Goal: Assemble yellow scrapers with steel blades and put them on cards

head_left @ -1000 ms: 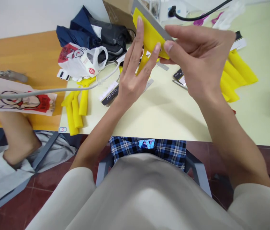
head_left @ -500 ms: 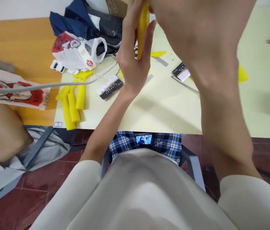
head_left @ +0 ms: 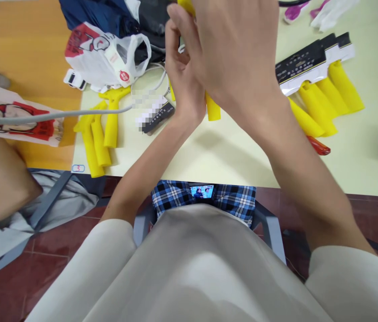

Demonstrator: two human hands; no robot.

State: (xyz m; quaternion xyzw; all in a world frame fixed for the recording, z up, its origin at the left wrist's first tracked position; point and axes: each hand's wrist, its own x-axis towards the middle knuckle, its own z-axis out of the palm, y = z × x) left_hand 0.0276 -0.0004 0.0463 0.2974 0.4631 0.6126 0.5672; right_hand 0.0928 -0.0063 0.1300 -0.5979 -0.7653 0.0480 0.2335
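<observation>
My left hand (head_left: 189, 85) is held over the table with its fingers curled and its thumb raised. Against that thumb shows part of a yellow plastic handle (head_left: 186, 5); the hands hide most of it. My right hand (head_left: 239, 49) presses close in front of my left, back towards me, its fingers hidden. Below the hands a yellow cylinder end (head_left: 213, 107) shows; I cannot tell whether it belongs to the held handle. Nearest to my left forearm lies a black and white card (head_left: 158, 116). Further left are several yellow handles with forked heads (head_left: 100, 138).
Black and white cards (head_left: 301, 62) overlap several yellow handles (head_left: 346, 89) at the right, beside a red object (head_left: 319, 146). Left are a white plastic bag (head_left: 108, 56), a grey cable (head_left: 58, 115) and another person's arm (head_left: 4, 179). Purple items (head_left: 294, 12) lie far right.
My right hand has moved left and down against my left hand, uncovering the cards and handles at the right. My left hand has turned, and the yellow handle is now mostly hidden.
</observation>
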